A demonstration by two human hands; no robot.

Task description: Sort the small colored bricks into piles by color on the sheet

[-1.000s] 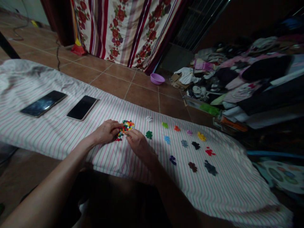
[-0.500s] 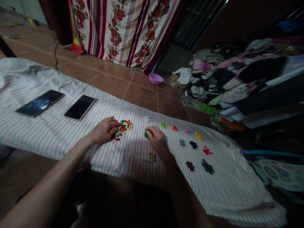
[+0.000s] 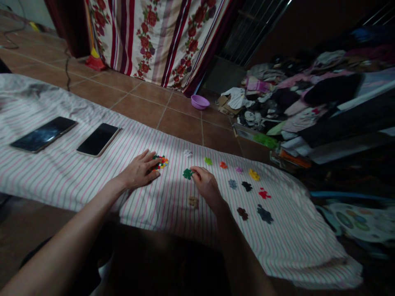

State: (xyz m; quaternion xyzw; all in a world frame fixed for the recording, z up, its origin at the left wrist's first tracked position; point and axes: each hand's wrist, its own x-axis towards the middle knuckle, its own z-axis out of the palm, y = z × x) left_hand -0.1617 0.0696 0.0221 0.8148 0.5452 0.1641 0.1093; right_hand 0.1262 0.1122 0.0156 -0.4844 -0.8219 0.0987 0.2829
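My left hand (image 3: 140,169) lies with fingers spread over the left part of a mixed-colour pile of small pieces (image 3: 163,163), covering some of them. At the right edge of a dark green pile (image 3: 187,174) is my right hand (image 3: 204,181), its thumb and forefinger pinched together; whatever is between them is too small to make out. Single-colour piles surround it: white (image 3: 188,153), light green (image 3: 208,161), orange (image 3: 223,165), tan (image 3: 193,201), grey-blue (image 3: 232,183) and black (image 3: 247,186).
Two phones, one (image 3: 43,134) beside another (image 3: 98,139), lie on the striped cloth (image 3: 129,142) at left. Further right are yellow (image 3: 254,174), red (image 3: 264,193) and brown (image 3: 242,213) piles. A purple basin (image 3: 200,102) stands on the floor.
My left hand has spread flatter over the mixed pile. My right hand has shifted off the dark green pile to its right edge, uncovering it. The view has moved slightly.
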